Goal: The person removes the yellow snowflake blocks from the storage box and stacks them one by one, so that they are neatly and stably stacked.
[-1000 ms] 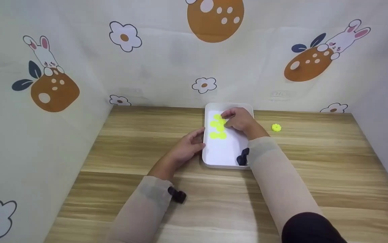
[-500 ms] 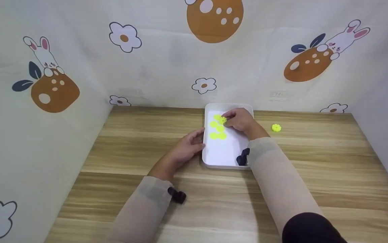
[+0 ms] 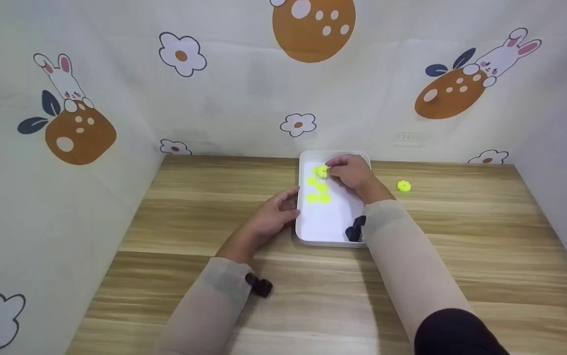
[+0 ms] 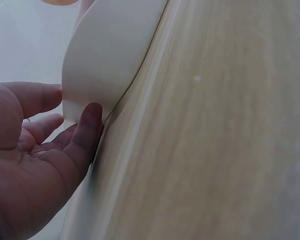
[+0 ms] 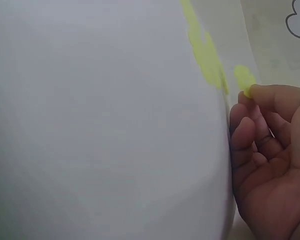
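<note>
head view: my right fingers point(image 3: 337, 161) pinch a yellow disc point(image 3: 322, 172), parted left fingers point(image 3: 287, 194) touch tray point(image 3: 320, 226). nearby discs point(image 3: 325, 198) already in; stray disc point(image 3: 404, 186) right of pinch probably remains.

Tray point(image 3: 324, 224) from above and wrist-close

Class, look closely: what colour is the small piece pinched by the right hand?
Bright, slightly greenish yellow; the piece shows best in the head view.
</note>
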### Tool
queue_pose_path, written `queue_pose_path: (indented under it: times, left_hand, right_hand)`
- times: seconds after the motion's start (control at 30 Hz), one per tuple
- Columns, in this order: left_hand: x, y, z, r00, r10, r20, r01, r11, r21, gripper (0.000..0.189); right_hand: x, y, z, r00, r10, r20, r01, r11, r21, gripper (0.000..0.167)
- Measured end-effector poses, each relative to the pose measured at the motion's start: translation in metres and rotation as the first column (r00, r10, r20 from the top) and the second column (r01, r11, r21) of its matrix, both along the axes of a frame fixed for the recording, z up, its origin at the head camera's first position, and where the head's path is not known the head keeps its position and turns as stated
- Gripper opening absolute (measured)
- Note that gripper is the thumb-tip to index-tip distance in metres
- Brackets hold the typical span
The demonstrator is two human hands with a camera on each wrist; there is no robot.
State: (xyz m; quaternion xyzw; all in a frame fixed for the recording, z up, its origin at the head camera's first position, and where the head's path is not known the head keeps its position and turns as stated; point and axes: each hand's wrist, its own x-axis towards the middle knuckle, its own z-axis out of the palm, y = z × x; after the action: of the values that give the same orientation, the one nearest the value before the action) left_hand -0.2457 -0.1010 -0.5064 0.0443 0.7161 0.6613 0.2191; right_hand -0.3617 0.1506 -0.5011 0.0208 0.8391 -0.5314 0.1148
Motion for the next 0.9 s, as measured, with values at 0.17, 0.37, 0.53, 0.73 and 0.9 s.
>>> queue_pose_path:
  times: [0.17, 0.37, 0.53, 0.73, 0.9]
  left_hand:
    - [0.0, 0.0, 0.003, 1.0, 0.005, 0.009, -0.005, 1.0, -0.019, 0.067]
    - [-0.001, 0.0, 0.001, 1.0, 0.013, 0.022, -0.013, 1.0, -0.027, 0.068]
    - [-0.002, 0.0, -0.002, 1.0, 0.002, 0.01, -0.002, 1.0, -0.003, 0.068]
    - [-0.002, -0.001, -0.004, 1.0, -0.014, 0.006, 0.014, 1.0, 0.026, 0.068]
    - [-0.003, 0.0, -0.003, 1.0, -0.008, 0.008, 0.008, 1.0, 0.021, 0.068]
  right_hand:
    - [-0.001, -0.002, 0.004, 1.0, -0.029, 0.005, 0.029, 0.998, -0.057, 0.022]
    - [0.0, -0.005, 0.006, 0.996, -0.089, 0.015, 0.091, 0.986, -0.138, 0.022]
    - [0.002, -0.006, 0.014, 0.995, -0.095, 0.023, 0.098, 0.971, -0.216, 0.026]
    - [0.002, -0.006, 0.035, 0.989, -0.139, 0.046, 0.146, 0.958, -0.248, 0.027]
    - [0.004, 0.002, 0.054, 0.977, -0.191, 0.095, 0.212, 0.927, -0.309, 0.028]
